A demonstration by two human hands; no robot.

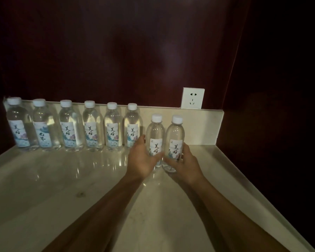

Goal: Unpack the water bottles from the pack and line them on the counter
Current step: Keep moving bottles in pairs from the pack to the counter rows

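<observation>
Six capped water bottles (pixel 76 124) are lined upright along the backsplash (pixel 198 124) at the back of the pale counter (pixel 62 188). Two more bottles are held upright and side by side just right of the row and nearer the camera: the left bottle (pixel 155 137) is gripped by the left hand (pixel 142 159), the right bottle (pixel 175 140) by the right hand (pixel 185 160), fingers curled round each. A white wall socket (pixel 192 98) is seen above the backsplash.
</observation>
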